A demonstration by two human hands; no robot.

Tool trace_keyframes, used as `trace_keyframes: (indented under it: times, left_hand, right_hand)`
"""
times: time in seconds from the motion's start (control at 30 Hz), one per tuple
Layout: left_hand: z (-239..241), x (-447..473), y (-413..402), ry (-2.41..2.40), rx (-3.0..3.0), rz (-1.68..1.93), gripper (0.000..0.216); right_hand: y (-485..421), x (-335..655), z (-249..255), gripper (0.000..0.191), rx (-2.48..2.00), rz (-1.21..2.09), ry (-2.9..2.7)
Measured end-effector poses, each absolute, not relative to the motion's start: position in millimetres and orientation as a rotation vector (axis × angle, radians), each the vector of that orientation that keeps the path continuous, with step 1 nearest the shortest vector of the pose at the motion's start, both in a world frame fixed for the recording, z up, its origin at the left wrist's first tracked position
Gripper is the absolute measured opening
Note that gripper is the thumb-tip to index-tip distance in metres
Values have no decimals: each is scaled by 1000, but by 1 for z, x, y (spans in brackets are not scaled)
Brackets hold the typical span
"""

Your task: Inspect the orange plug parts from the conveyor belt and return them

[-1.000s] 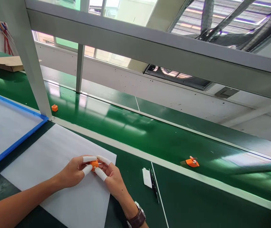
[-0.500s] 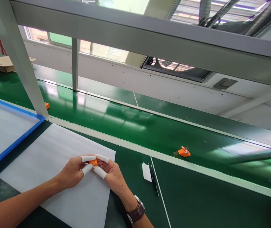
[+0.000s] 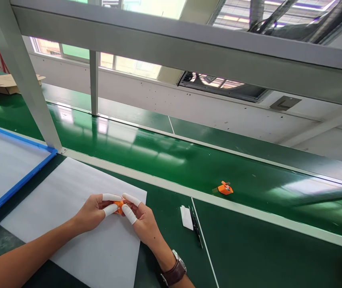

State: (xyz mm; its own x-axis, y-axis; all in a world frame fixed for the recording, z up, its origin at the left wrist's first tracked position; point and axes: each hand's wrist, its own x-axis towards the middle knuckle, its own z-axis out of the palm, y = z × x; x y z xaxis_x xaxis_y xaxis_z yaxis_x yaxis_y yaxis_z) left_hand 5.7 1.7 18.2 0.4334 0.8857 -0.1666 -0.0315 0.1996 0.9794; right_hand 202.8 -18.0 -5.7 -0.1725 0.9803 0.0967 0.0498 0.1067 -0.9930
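Observation:
Both hands pinch one small orange part (image 3: 119, 206) between thumbs and forefingers that wear white finger cots. My left hand (image 3: 94, 212) grips it from the left, my right hand (image 3: 139, 220) from the right, above a white foam sheet (image 3: 69, 200). A brown watch sits on my right wrist. Another orange part (image 3: 225, 188) with a metal piece lies on the green conveyor belt (image 3: 159, 156), to the right and beyond my hands.
A blue-framed tray (image 3: 18, 182) with a white liner lies at the left. A white tag and a black tool (image 3: 190, 219) rest right of the sheet. Grey frame posts (image 3: 30, 88) and a crossbeam stand over the belt. A cardboard piece (image 3: 0, 82) lies far left.
The orange part on the belt has travelled left. A second orange part near the left post has gone out of sight. My hands stay on the held part with fingers shifting slightly.

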Motion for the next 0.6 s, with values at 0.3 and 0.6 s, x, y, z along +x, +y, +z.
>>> trace_keyframes:
  times: [0.3,0.6]
  left_hand:
    - [16,4,5,902,1096,751,53]
    - [12,11,8,1010,1299,926,33]
  right_hand:
    - [-9,213,-21,24,-1165,329,-1872]
    - [1,219,-37,21,-1117,218,-2005]
